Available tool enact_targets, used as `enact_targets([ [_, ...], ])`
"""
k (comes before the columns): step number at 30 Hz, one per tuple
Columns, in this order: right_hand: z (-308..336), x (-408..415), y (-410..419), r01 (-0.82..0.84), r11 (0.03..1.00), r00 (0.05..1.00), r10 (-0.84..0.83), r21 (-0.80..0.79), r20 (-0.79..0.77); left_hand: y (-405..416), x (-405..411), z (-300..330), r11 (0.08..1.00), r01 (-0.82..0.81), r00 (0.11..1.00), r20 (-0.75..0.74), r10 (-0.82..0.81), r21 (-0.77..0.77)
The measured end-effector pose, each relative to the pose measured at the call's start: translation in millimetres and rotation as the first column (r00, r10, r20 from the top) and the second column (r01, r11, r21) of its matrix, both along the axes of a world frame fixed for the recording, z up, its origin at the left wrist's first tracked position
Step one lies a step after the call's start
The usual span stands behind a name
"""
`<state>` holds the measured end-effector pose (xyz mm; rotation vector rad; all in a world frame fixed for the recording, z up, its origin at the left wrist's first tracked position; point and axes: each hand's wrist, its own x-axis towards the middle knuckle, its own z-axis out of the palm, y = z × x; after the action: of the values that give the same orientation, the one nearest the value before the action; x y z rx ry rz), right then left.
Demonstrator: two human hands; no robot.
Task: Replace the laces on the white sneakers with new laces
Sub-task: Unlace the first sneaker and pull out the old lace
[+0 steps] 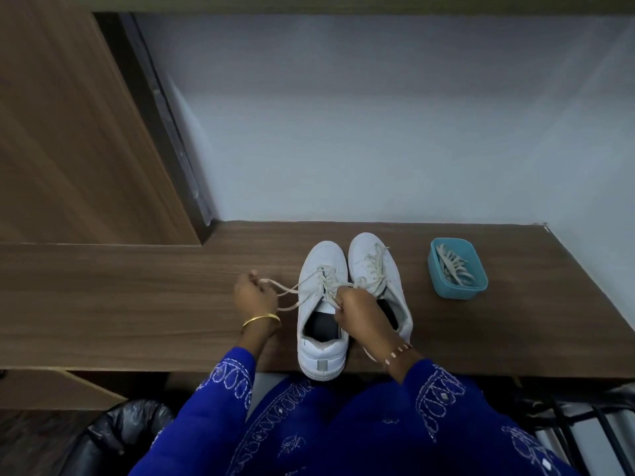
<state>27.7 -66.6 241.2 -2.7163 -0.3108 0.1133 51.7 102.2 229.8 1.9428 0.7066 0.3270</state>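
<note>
A: Left hand (252,297) pinches the lace (287,290) pulled out left of the near sneaker (321,314) on the worktop (137,304); right hand (355,307) clamps lace at the eyelets.

B: Risk: a hard tug drags the sneaker off the near edge. Spare laces (453,266) in the tub (457,290), far right.

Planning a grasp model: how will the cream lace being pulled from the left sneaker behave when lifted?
Probably floppy: the flat cream lace sags in loose curves between the left hand and the left white sneaker. Likely very light, being thin. It may snag rather than slide, since it is still threaded where the right hand pinches it.
</note>
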Motion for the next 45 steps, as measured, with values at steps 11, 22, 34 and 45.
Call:
enact_targets([
  [11,-3,6,-2,0.022,1.0,0.999,-0.021,0.013,-0.037,-19,-5,-22,0.599,0.522,0.742,0.024,-0.67,0.607],
  [22,-5,7,-1,0.062,0.998,0.997,-0.062,0.002,-0.049,2,9,11,0.898,-0.079,0.929,0.293,0.224,-0.434],
  [34,-7,10,-3,0.06,0.998,0.996,-0.059,0.024,-0.068,-30,-12,-7,0.522,0.662,0.667,-0.107,-0.737,0.538],
  [45,-11,10,-3,0.086,0.994,0.996,-0.083,0.07,-0.041,-12,-9,-2,0.884,0.319,0.887,0.219,-0.405,0.342],
])
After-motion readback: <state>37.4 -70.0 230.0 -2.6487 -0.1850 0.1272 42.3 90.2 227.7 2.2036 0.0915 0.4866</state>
